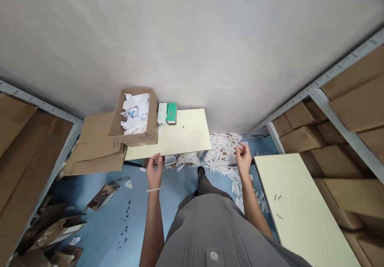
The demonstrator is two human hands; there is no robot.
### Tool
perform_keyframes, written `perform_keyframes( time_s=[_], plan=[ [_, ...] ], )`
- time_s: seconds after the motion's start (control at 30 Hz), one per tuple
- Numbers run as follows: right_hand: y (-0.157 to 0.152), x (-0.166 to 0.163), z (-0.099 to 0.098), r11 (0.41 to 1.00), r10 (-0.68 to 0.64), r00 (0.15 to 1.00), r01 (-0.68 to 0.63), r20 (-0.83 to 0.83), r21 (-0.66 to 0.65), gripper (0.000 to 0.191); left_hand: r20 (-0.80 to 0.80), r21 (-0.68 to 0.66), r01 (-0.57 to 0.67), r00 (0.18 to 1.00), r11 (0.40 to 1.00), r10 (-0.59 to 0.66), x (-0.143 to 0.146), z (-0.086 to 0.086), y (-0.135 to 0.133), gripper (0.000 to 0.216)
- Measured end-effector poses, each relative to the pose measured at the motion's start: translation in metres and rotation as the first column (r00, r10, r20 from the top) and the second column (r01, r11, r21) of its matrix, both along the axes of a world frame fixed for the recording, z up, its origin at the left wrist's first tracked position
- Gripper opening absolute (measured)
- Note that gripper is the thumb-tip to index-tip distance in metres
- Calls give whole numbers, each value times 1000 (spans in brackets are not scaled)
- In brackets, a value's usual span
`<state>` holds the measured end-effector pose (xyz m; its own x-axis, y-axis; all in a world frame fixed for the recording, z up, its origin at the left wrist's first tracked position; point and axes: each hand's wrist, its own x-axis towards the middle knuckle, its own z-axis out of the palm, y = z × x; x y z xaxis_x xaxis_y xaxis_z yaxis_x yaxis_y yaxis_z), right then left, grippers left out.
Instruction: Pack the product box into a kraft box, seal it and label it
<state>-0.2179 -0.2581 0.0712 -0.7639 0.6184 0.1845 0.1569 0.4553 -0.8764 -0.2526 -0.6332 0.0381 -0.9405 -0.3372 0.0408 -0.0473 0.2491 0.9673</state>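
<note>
My left hand (155, 171) is at the front edge of a pale yellow tabletop (192, 131). Its fingers are loosely bent with a gap at the thumb, and nothing shows in them. A band circles that wrist. My right hand (244, 159) hovers over the floor between the two tables, fingers curled but apart, with no held thing visible. Behind it lies a heap of white paper strips (223, 149). On the tabletop stand an open cardboard box (136, 139) filled with crumpled white paper, and a green-and-white small carton (171, 113) beside a pale one (162, 113).
A second yellow table (300, 203) with several small brown bits stands at right. Shelves with cardboard boxes (303, 139) line the right side. Flattened cardboard (96, 143) leans left, above torn cardboard pieces (57, 231) on the blue floor (105, 227). A grey wall (192, 51) rises ahead.
</note>
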Motion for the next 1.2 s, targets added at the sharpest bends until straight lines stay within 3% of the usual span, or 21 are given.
perform_keyframes(
  time_s=[0.1, 0.2, 0.37, 0.53, 0.77, 0.87, 0.93, 1.07, 1.2],
  plan=[
    [0, -56, 11, 995, 95, 995, -94, -8, 28, 43, -17, 17, -85, 996, 996, 85, -24, 6, 8, 45],
    [-7, -104, 22, 984, 170, 985, -169, -25, 48, 42, -34, 22, -73, 997, 997, 74, -45, 9, 14, 42],
    [-39, -154, 27, 963, 267, 964, -266, -16, 40, 40, -6, 19, -54, 998, 998, 55, -65, 4, 1, 40],
    [-81, -167, 20, 966, 259, 966, -258, -7, 22, 41, 36, 27, -73, 997, 997, 72, -86, -3, -43, 40],
    [-148, -158, -5, 991, 128, 991, -127, 27, -42, 39, -16, -30, -184, 983, 983, 183, -141, 5, -136, 37],
    [-180, -175, -23, 986, 147, 986, -139, 79, -92, 38, -45, -7, -79, 996, 997, 78, -167, 11, -159, 34],
    [-203, -198, -34, 979, 189, 970, -176, 150, -100, 40, -40, 17, 22, 999, 1000, -22, -181, 15, -159, 32],
    [-250, -255, -53, 963, 266, 876, -261, 402, -68, 43, -22, 149, 235, 972, 961, -234, -190, 20, -130, 30],
    [-296, -302, -70, 934, 248, 692, -358, 678, 24, 54, 0, 286, 367, 924, 885, -383, -177, 18, -93, 32]
  ],
)
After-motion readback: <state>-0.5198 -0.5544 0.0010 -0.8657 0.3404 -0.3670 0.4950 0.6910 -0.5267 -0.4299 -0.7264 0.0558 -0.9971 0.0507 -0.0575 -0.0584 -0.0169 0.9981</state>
